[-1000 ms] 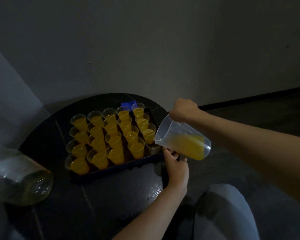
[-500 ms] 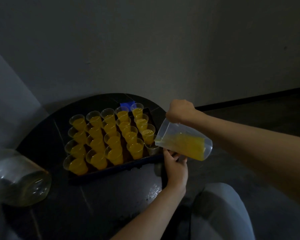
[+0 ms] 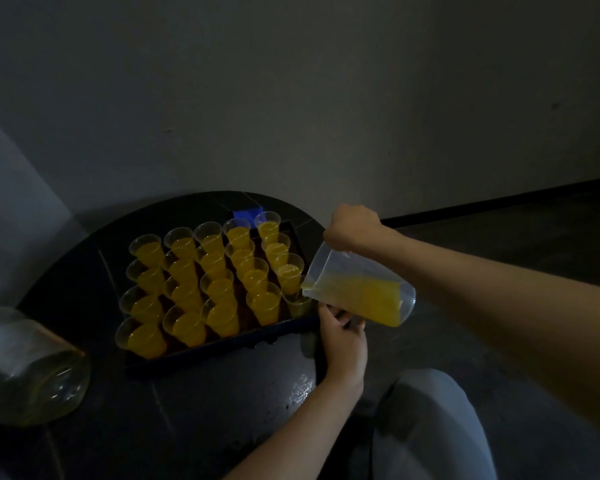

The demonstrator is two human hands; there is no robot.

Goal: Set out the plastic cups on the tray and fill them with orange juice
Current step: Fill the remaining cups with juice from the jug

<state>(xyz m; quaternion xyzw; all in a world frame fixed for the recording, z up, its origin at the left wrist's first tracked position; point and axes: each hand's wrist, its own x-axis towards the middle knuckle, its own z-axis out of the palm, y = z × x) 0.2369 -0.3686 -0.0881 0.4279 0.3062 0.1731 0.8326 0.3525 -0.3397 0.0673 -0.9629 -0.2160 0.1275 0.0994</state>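
Orange juice (image 3: pixel 364 301) fills all cups (image 3: pixel 219 289) but the near-right cup (image 3: pixel 299 305), seemingly just started. Right grip (image 3: pixel 352 230) clamps the jug (image 3: pixel 340 271); left grip (image 3: pixel 343 337) at the tray (image 3: pixel 222 345), hold unclear.

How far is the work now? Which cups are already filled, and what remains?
Done: cups stand in rows on the tray, and nearly all hold orange juice. In hand: the right hand tilts the jug, its spout over the last cup at the near right corner, which looks barely filled; the left hand rests beside that corner. Left: finishing this cup.
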